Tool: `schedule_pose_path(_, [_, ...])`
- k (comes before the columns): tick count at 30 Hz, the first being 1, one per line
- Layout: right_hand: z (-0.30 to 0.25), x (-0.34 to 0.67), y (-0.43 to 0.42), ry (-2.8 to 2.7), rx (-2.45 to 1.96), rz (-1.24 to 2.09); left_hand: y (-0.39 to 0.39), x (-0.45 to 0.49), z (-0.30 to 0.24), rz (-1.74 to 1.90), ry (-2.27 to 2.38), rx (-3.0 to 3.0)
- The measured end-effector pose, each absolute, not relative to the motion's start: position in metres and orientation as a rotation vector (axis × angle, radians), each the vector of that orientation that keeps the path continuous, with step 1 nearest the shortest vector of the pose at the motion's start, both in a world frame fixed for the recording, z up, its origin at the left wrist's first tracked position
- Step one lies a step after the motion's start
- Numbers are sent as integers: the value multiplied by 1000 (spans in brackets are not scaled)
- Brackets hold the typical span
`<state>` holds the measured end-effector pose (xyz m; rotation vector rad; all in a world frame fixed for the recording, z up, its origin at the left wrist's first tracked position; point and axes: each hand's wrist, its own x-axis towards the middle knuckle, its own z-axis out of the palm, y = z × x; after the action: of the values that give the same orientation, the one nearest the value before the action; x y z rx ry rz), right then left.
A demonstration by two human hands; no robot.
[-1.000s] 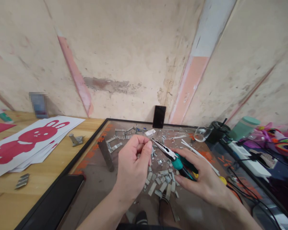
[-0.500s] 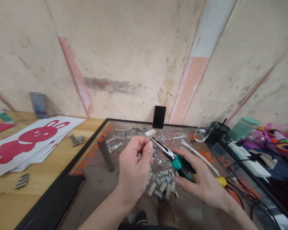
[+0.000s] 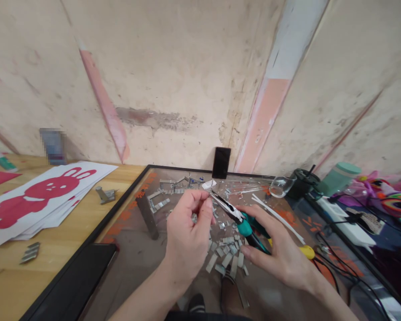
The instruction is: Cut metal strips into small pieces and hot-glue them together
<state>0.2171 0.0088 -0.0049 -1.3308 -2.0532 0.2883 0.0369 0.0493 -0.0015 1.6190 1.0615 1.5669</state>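
Note:
My left hand point(image 3: 187, 236) is raised over a glass-topped table point(image 3: 127, 249), its thumb and forefinger pinched on a small metal piece that I can barely see. My right hand point(image 3: 277, 254) grips teal-handled needle-nose pliers point(image 3: 235, 216). The pliers' tip meets the pinched piece at my left fingertips. Below both hands lies a heap of short metal staple strips point(image 3: 225, 258). More metal bits point(image 3: 163, 200) are scattered toward the table's far edge.
A black phone point(image 3: 221, 162) leans on the wall behind. White sheets with a red rabbit point(image 3: 36, 196) lie on the wooden table at left. A glass cup point(image 3: 280, 187), a black cup, a green tumbler point(image 3: 339, 178), a power strip and cables crowd the right side.
Both hands have drifted slightly right and up together, the pliers' tip staying at my left fingertips. Nothing else has moved.

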Motion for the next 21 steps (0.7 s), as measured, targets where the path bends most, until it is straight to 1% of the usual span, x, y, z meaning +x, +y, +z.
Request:
schedule_pose_path(7, [-6, 217, 9, -2026, -1342, 377, 51, 38, -5, 1592, 1105, 1640])
schedule_pose_path(14, [-10, 217, 8, -1867, -1259, 740, 47, 44, -12, 1560, 1088, 1734])
schedule_pose_path(21, [-8, 220, 9, -1909, -1205, 777, 44, 45, -4, 1530, 985, 1549])
